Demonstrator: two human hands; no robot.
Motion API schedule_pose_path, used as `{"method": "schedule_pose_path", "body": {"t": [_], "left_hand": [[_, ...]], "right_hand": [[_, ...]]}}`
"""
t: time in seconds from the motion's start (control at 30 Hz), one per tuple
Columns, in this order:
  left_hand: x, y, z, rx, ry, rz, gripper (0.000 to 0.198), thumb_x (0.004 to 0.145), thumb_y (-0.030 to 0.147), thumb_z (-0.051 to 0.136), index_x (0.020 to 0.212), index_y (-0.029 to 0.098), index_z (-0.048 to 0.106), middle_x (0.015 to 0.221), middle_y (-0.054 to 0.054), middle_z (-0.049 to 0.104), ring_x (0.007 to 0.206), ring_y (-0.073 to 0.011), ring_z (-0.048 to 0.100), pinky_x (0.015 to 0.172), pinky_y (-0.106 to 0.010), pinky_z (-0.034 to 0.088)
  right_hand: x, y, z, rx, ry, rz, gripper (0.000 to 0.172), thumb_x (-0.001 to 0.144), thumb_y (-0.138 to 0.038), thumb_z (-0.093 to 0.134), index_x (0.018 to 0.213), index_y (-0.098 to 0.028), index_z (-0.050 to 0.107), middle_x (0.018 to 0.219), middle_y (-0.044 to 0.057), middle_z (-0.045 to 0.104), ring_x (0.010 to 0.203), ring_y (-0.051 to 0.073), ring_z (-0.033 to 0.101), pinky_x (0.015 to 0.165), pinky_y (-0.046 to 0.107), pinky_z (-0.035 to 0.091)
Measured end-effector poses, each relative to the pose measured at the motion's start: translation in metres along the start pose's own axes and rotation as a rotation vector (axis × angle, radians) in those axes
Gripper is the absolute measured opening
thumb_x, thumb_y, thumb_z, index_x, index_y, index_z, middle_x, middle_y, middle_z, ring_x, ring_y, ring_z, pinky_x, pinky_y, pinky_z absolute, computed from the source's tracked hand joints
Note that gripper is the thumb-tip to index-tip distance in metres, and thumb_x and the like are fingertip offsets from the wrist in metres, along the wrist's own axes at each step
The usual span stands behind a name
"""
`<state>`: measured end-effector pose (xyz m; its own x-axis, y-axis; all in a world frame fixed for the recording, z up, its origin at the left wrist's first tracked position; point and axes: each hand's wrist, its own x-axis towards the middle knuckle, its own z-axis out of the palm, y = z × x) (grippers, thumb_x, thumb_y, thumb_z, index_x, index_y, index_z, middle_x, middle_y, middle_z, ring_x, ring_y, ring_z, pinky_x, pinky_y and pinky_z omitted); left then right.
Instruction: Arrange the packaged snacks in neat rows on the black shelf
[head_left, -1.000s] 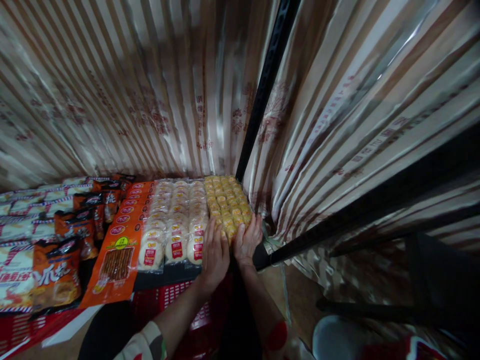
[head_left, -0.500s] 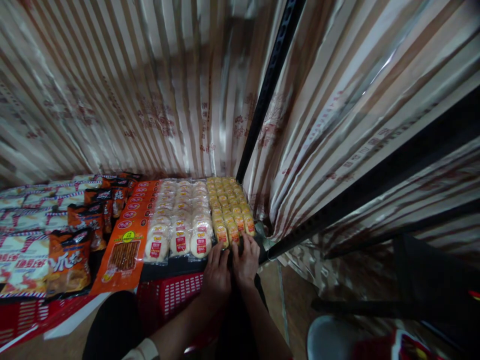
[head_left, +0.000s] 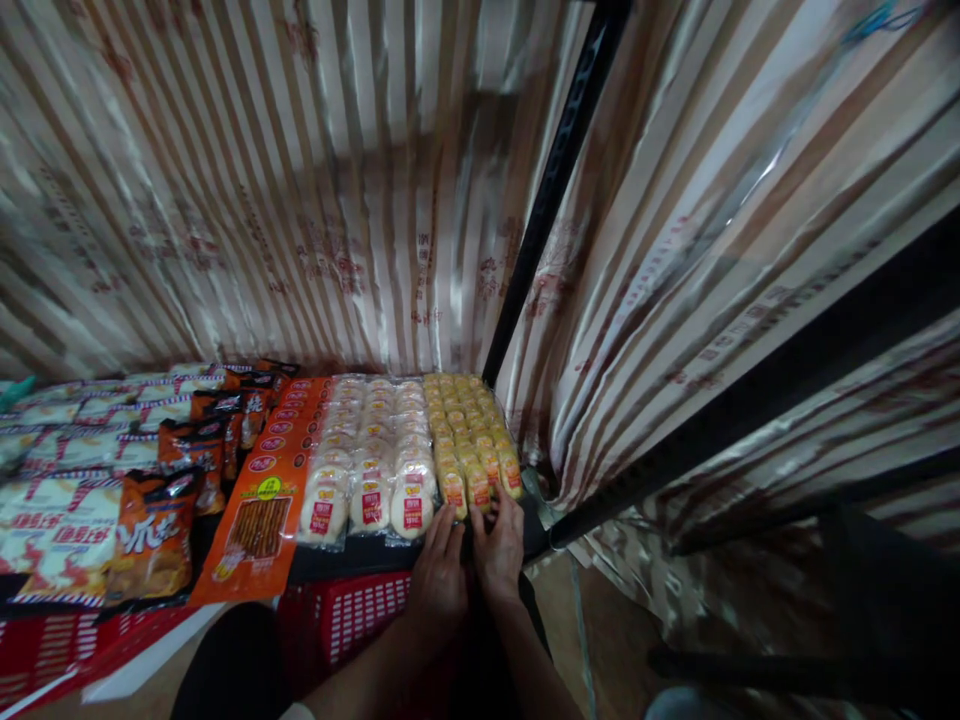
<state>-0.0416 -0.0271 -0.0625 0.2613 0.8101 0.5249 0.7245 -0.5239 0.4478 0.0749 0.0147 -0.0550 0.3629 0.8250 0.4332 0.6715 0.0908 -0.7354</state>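
Observation:
Rows of small yellow wrapped snack packs (head_left: 469,430) lie at the right end of the dark shelf. My left hand (head_left: 441,575) reaches to the front of these rows, fingers stretched forward with the tips against or just before a front pack. Close beside it, my right hand (head_left: 499,545) touches the front packs with its fingertips, its fingers apart and slightly bent. Neither hand has a pack lifted. Left of the yellow packs are rows of round white crackers (head_left: 369,500) in clear wrappers with red labels.
Farther left lie an orange packet of brown sticks (head_left: 262,530), orange-black snack bags (head_left: 154,535) and white snack bags (head_left: 64,520). Red perforated baskets (head_left: 367,610) are below the shelf (head_left: 337,560). A black metal post (head_left: 540,220) and striped sheeting (head_left: 360,220) stand behind.
The view has shifted, so the shelf appears slightly lower and farther right. Both hands stay at the front of the yellow packs; the right fingers have moved slightly.

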Motion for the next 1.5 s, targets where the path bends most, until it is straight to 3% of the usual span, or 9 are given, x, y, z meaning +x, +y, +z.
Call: {"method": "schedule_pose_path", "body": {"t": [0.23,0.43,0.63,0.83,1.07,1.3,1.5], "left_hand": [[0.004,0.005,-0.01,0.011,-0.06,-0.02,0.04,0.082,0.01,0.034,0.112,0.006,0.059,0.135,-0.022,0.046,0.13,-0.0278,0.036,0.101,-0.047,0.042],[-0.007,0.008,-0.03,0.03,-0.031,-0.001,0.036,0.082,0.011,0.035,0.106,0.005,0.062,0.13,-0.022,0.05,0.127,-0.0292,0.041,0.1,-0.043,0.044],[-0.021,-0.005,-0.051,0.052,0.002,-0.122,0.039,0.081,0.009,0.033,0.109,0.007,0.061,0.12,-0.019,0.058,0.115,-0.0278,0.053,0.095,-0.045,0.047],[-0.02,-0.022,-0.07,0.012,0.001,-0.212,0.041,0.081,0.008,0.034,0.113,0.01,0.059,0.118,-0.016,0.059,0.111,-0.0244,0.054,0.096,-0.043,0.046],[-0.017,-0.028,-0.066,-0.022,-0.063,-0.169,0.044,0.079,0.008,0.035,0.12,0.001,0.053,0.123,-0.02,0.056,0.117,-0.0259,0.05,0.099,-0.046,0.043],[-0.028,-0.031,-0.065,0.062,0.038,-0.178,0.04,0.08,0.004,0.036,0.112,0.011,0.058,0.123,-0.017,0.055,0.117,-0.0254,0.049,0.095,-0.046,0.046],[-0.031,-0.034,-0.064,0.08,-0.013,-0.172,0.041,0.08,0.004,0.037,0.117,0.009,0.055,0.125,-0.018,0.053,0.117,-0.0268,0.049,0.095,-0.047,0.046]], "right_hand": [[0.0,-0.005,-0.001,-0.011,0.049,-0.053,0.055,0.085,-0.053,0.041,0.122,-0.013,0.049,0.111,0.018,0.05,0.094,0.025,0.054,0.073,0.039,0.053],[-0.009,-0.017,-0.009,-0.105,0.118,-0.055,0.061,0.084,-0.059,0.039,0.116,-0.009,0.055,0.111,0.021,0.052,0.101,0.029,0.049,0.073,0.041,0.051],[-0.035,-0.037,0.003,0.054,-0.081,-0.176,0.04,0.09,-0.046,0.037,0.103,-0.016,0.061,0.098,0.013,0.06,0.089,0.021,0.058,0.078,0.038,0.051],[-0.045,-0.053,0.028,0.125,-0.193,-0.281,0.038,0.092,-0.04,0.037,0.096,-0.018,0.067,0.097,0.011,0.063,0.092,0.02,0.061,0.082,0.035,0.051],[-0.045,-0.049,0.037,0.124,-0.186,-0.277,0.038,0.091,-0.038,0.038,0.097,-0.017,0.069,0.098,0.012,0.061,0.088,0.019,0.062,0.079,0.033,0.054],[-0.051,-0.045,0.039,0.139,-0.183,-0.276,0.035,0.091,-0.037,0.04,0.098,-0.02,0.069,0.103,0.011,0.059,0.093,0.02,0.06,0.08,0.035,0.053],[-0.053,-0.044,0.042,0.099,-0.157,-0.283,0.035,0.091,-0.036,0.04,0.1,-0.018,0.068,0.104,0.012,0.057,0.094,0.02,0.059,0.081,0.036,0.053]]}}
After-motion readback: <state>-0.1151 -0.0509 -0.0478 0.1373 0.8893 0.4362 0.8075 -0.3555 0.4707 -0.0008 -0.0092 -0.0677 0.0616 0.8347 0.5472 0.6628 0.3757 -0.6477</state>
